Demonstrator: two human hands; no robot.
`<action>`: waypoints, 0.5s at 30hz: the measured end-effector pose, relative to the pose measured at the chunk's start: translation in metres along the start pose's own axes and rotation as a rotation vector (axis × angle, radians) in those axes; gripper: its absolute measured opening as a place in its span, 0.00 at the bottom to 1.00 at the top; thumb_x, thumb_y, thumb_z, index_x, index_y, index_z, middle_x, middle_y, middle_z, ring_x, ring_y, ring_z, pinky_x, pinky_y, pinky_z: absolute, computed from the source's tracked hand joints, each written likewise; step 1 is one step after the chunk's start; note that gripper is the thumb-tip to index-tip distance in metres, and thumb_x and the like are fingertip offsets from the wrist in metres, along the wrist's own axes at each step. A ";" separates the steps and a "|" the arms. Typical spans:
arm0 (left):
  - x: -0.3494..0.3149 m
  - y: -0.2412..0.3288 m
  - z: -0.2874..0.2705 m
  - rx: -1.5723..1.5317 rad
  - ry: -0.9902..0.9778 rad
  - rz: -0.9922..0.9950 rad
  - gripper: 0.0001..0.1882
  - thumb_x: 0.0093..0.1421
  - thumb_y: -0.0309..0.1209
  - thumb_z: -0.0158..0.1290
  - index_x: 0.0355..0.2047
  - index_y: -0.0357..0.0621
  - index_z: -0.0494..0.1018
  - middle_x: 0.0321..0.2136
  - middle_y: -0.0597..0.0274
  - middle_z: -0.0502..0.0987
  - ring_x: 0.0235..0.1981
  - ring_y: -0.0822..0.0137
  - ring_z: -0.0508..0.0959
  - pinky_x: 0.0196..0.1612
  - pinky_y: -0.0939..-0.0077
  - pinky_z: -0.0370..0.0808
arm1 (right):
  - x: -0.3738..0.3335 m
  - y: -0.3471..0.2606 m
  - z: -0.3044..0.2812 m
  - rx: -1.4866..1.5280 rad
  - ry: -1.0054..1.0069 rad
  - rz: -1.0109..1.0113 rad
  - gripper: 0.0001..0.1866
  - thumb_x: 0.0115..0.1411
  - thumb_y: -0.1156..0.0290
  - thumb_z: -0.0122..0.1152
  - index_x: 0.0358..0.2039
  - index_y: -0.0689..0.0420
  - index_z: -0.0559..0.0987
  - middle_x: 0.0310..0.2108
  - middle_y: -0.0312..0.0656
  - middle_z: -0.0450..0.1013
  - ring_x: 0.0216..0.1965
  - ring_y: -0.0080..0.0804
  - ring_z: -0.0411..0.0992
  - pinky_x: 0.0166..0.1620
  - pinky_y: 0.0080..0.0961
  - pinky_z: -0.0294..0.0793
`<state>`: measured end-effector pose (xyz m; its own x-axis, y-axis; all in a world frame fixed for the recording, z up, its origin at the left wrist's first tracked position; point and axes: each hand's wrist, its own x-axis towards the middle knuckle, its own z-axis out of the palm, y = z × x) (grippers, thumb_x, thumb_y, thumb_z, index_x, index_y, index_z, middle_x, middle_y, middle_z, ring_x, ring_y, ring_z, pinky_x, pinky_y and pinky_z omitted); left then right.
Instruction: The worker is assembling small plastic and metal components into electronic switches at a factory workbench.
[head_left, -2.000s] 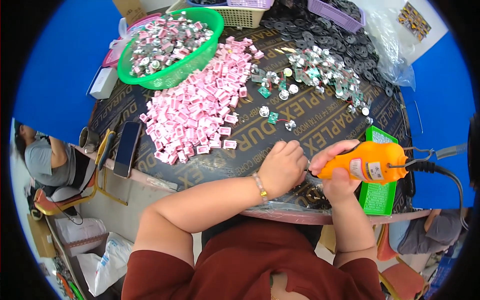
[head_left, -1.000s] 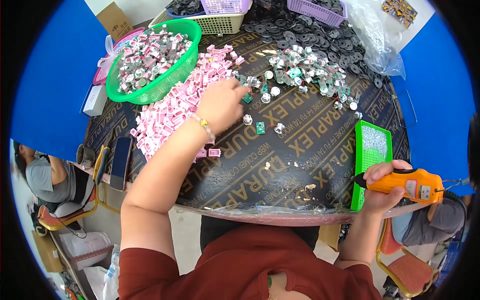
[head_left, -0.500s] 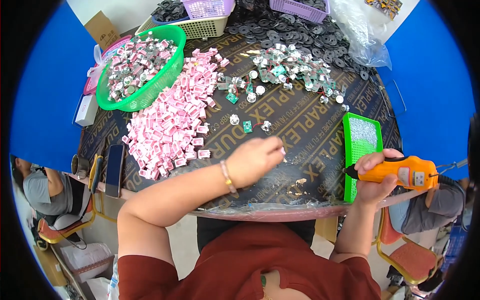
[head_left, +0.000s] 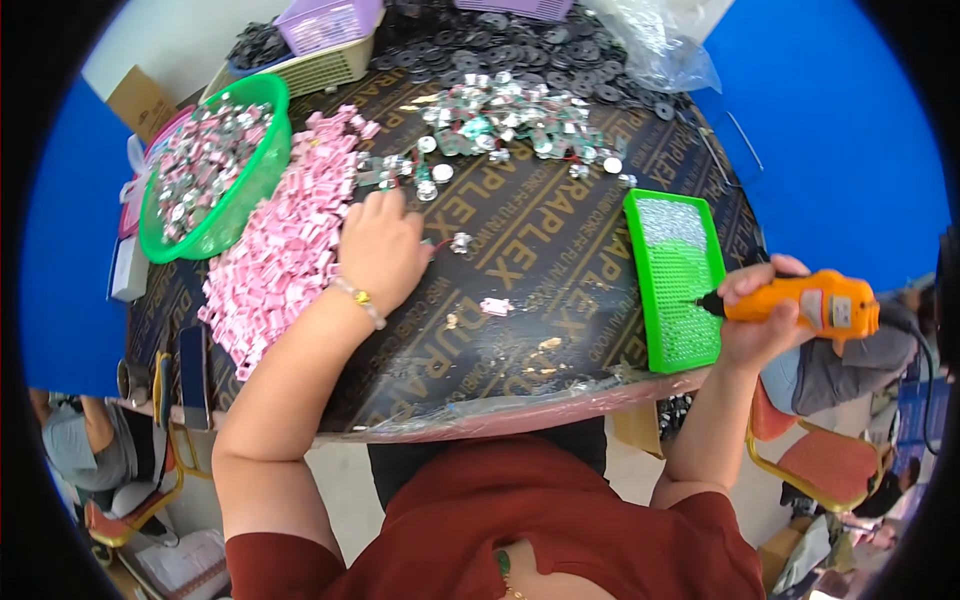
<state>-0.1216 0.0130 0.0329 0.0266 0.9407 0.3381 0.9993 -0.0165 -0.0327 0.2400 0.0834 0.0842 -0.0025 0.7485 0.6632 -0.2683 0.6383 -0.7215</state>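
Observation:
My left hand (head_left: 383,245) is palm down over the table, beside the heap of pink plastic housings (head_left: 275,250). Its fingers reach forward and look apart from the thumb; what lies under the palm is hidden. A green circuit board (head_left: 428,243) peeks out by the thumb, with a red wire running to a clear, silvery round part (head_left: 461,243). One pink housing (head_left: 494,306) lies alone on the dark tabletop. My right hand (head_left: 758,315) is wrapped round an orange electric screwdriver (head_left: 815,304), its tip pointing left over a green tray (head_left: 645,290) holding small silvery pieces.
A green basket (head_left: 275,160) full of assembled parts stands at the left. Wired boards (head_left: 515,120) are heaped at the back, before black discs (head_left: 480,48). A phone (head_left: 194,375) lies near the left edge. A plastic bag (head_left: 660,50) sits at the back right.
My left hand has left the pink housing on the table and moved left to the circuit board. The screwdriver stays in my right hand. The whole view has shifted.

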 end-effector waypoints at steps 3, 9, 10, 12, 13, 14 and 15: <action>0.000 0.003 -0.002 0.023 -0.042 -0.036 0.13 0.44 0.40 0.62 0.24 0.44 0.78 0.33 0.60 0.69 0.41 0.61 0.68 0.40 0.67 0.64 | 0.018 0.016 -0.030 -0.035 0.084 0.034 0.23 0.59 0.59 0.59 0.44 0.64 0.67 0.22 0.41 0.70 0.20 0.26 0.67 0.25 0.21 0.68; -0.002 0.009 0.002 0.021 -0.105 -0.033 0.11 0.47 0.38 0.61 0.24 0.43 0.78 0.33 0.62 0.69 0.40 0.61 0.68 0.42 0.67 0.63 | 0.032 0.043 -0.058 -0.247 0.158 0.069 0.16 0.61 0.66 0.55 0.41 0.65 0.67 0.20 0.38 0.70 0.19 0.23 0.67 0.25 0.17 0.67; -0.003 0.010 0.002 0.030 -0.133 -0.038 0.11 0.48 0.37 0.60 0.25 0.42 0.78 0.33 0.61 0.69 0.40 0.61 0.68 0.42 0.66 0.63 | 0.031 0.046 -0.058 -0.222 0.152 0.071 0.16 0.61 0.66 0.55 0.41 0.65 0.67 0.21 0.39 0.70 0.19 0.23 0.68 0.25 0.17 0.67; -0.005 0.010 0.003 0.033 -0.132 -0.042 0.10 0.48 0.36 0.60 0.25 0.42 0.77 0.33 0.61 0.69 0.40 0.61 0.68 0.42 0.66 0.63 | 0.028 0.051 -0.058 -0.195 0.138 0.076 0.16 0.61 0.66 0.56 0.41 0.65 0.68 0.21 0.39 0.71 0.19 0.23 0.68 0.26 0.17 0.68; -0.006 0.012 0.004 0.032 -0.130 -0.046 0.10 0.48 0.36 0.60 0.25 0.42 0.77 0.33 0.61 0.69 0.40 0.61 0.68 0.42 0.66 0.64 | 0.028 0.051 -0.057 -0.200 0.143 0.076 0.16 0.61 0.66 0.56 0.41 0.65 0.68 0.21 0.39 0.71 0.19 0.23 0.68 0.26 0.17 0.68; -0.005 0.014 0.001 -0.014 -0.159 -0.063 0.09 0.49 0.34 0.59 0.26 0.42 0.76 0.34 0.60 0.69 0.41 0.59 0.68 0.43 0.65 0.63 | 0.027 0.052 -0.057 -0.202 0.134 0.081 0.16 0.61 0.66 0.56 0.41 0.65 0.68 0.21 0.39 0.71 0.20 0.23 0.68 0.26 0.18 0.68; -0.004 0.015 0.002 -0.017 -0.161 -0.058 0.09 0.49 0.34 0.59 0.26 0.42 0.76 0.34 0.60 0.69 0.41 0.59 0.68 0.43 0.65 0.63 | 0.027 0.052 -0.057 -0.204 0.125 0.086 0.16 0.61 0.66 0.56 0.42 0.65 0.68 0.21 0.39 0.71 0.20 0.23 0.69 0.26 0.18 0.68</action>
<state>-0.1066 0.0094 0.0292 -0.0337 0.9823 0.1842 0.9994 0.0346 -0.0017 0.2807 0.1469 0.0530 0.1058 0.8100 0.5768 -0.0726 0.5848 -0.8079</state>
